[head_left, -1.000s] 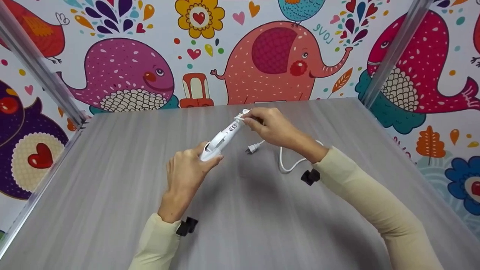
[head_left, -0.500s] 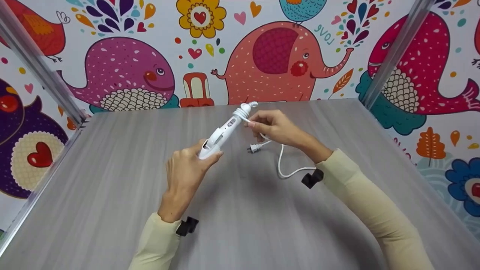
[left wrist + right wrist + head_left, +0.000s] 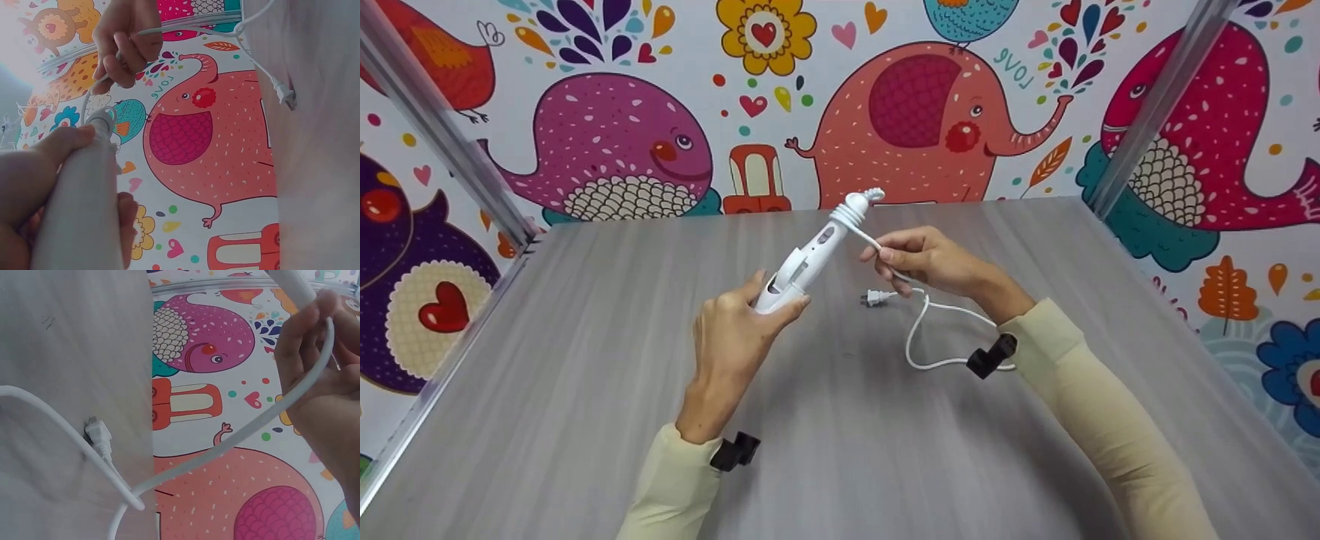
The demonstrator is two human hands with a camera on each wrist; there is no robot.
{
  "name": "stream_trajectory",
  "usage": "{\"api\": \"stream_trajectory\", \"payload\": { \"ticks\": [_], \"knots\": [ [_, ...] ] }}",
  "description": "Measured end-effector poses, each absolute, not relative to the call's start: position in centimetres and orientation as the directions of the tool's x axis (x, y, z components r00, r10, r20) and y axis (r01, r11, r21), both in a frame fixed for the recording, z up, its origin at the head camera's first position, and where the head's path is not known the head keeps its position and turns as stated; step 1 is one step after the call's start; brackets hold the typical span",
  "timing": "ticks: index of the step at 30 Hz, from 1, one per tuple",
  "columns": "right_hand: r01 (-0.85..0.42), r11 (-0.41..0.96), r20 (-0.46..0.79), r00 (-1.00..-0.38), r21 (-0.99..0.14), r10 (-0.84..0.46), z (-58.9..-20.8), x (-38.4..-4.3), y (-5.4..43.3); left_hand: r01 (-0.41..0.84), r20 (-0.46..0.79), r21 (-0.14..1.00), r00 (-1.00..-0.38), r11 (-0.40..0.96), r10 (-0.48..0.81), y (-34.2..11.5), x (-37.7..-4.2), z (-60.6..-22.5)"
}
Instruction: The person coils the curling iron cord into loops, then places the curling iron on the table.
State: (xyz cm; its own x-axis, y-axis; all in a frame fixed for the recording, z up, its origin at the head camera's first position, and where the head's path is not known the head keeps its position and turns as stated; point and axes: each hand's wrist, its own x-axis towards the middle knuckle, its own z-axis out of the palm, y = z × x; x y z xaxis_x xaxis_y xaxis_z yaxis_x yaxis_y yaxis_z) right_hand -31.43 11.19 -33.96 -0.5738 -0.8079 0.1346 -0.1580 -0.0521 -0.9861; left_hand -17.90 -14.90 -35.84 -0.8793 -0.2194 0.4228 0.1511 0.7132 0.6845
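A white curling iron [image 3: 815, 251] is held up at a slant over the table; my left hand [image 3: 735, 322] grips its lower part, fingers wrapped round it. Several turns of its white cord [image 3: 850, 215] circle the upper end of the handle. My right hand [image 3: 937, 260], just right of that end, pinches the cord between thumb and fingers. From there the cord hangs to the table in a loose loop. Its two-prong plug [image 3: 875, 298] lies below the right hand, and also shows in the right wrist view as a white plug [image 3: 100, 437]. My left palm hides the iron's lower end.
The grey wood-grain table [image 3: 585, 390] spreads under both hands. A patterned wall panel [image 3: 772, 97] with cartoon animals stands behind it, and metal posts [image 3: 1155, 112] rise at the back corners. Small black mounts [image 3: 991, 356] sit on the wrists.
My right hand has come away from the handle's end, moving right and slightly down with the cord. The cord's wraps are now in plain sight, and the iron's upper end has tilted up a little.
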Motion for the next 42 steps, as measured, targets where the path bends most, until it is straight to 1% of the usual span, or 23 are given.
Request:
{"api": "stream_trajectory", "payload": {
  "ticks": [1,3,8,10,14,17,21,24,27,29,34,36,38,39,40,42],
  "knots": [
    [-0.142,-0.05,0.122,-0.566,-0.989,-0.816,-34.0,-31.5,11.2,0.151,0.421,0.686,-0.88,0.711,-0.22,-14.9,-17.9,-35.9],
    [-0.157,-0.012,0.1,-0.568,-0.988,-0.817,-34.1,-31.6,11.3,0.148,0.417,0.689,-0.882,0.71,-0.22,-14.9,-18.0,-35.9],
    [-0.313,0.174,0.078,-0.652,-0.934,-0.754,-34.2,-32.1,11.2,0.168,0.424,0.695,-0.881,0.699,-0.21,-15.0,-18.3,-36.1],
    [-0.363,0.224,0.087,-0.671,-0.905,-0.736,-34.4,-32.3,11.0,0.196,0.439,0.702,-0.876,0.684,-0.2,-15.0,-18.3,-36.1],
    [-0.444,0.259,0.124,-0.668,-0.858,-0.734,-34.8,-32.9,10.5,0.258,0.466,0.716,-0.869,0.649,-0.168,-15.0,-18.1,-35.9],
    [-0.49,0.27,0.153,-0.663,-0.829,-0.733,-35.0,-33.3,10.3,0.292,0.482,0.705,-0.866,0.647,-0.135,-15.1,-17.8,-35.9],
    [-0.505,0.303,0.148,-0.672,-0.808,-0.726,-35.2,-33.8,10.3,0.335,0.498,0.671,-0.864,0.661,-0.068,-15.0,-17.6,-36.2],
    [-0.489,0.359,0.114,-0.702,-0.795,-0.703,-34.8,-34.2,10.6,0.375,0.503,0.648,-0.864,0.663,-0.003,-15.0,-17.6,-36.4],
    [-0.499,0.432,0.092,-0.728,-0.751,-0.68,-33.8,-34.6,10.8,0.408,0.505,0.636,-0.862,0.655,0.045,-15.1,-17.6,-36.5],
    [-0.538,0.447,0.106,-0.714,-0.715,-0.692,-33.1,-34.9,10.7,0.424,0.508,0.638,-0.859,0.643,0.062,-15.2,-17.7,-36.5],
    [-0.655,0.351,0.178,-0.6,-0.669,-0.78,-32.2,-35.5,10.4,0.462,0.525,0.639,-0.846,0.614,0.091,-15.4,-17.8,-36.4],
    [-0.678,0.334,0.174,-0.565,-0.654,-0.807,-32.0,-35.6,10.4,0.482,0.536,0.628,-0.837,0.611,0.11,-15.5,-17.9,-36.4],
    [-0.698,0.348,0.151,-0.546,-0.626,-0.824,-31.7,-35.7,10.4,0.503,0.551,0.601,-0.824,0.621,0.134,-15.6,-18.0,-36.5],
    [-0.704,0.366,0.131,-0.544,-0.608,-0.829,-31.6,-35.8,10.4,0.515,0.562,0.577,-0.814,0.634,0.15,-15.6,-18.0,-36.5],
    [-0.698,0.397,0.1,-0.555,-0.595,-0.826,-31.4,-35.7,10.4,0.527,0.573,0.548,-0.802,0.649,0.168,-15.6,-18.1,-36.6],
    [-0.676,0.48,0.029,-0.595,-0.559,-0.803,-31.1,-35.6,10.4,0.552,0.597,0.476,-0.774,0.685,0.209,-15.5,-18.1,-36.8]
  ]
}}
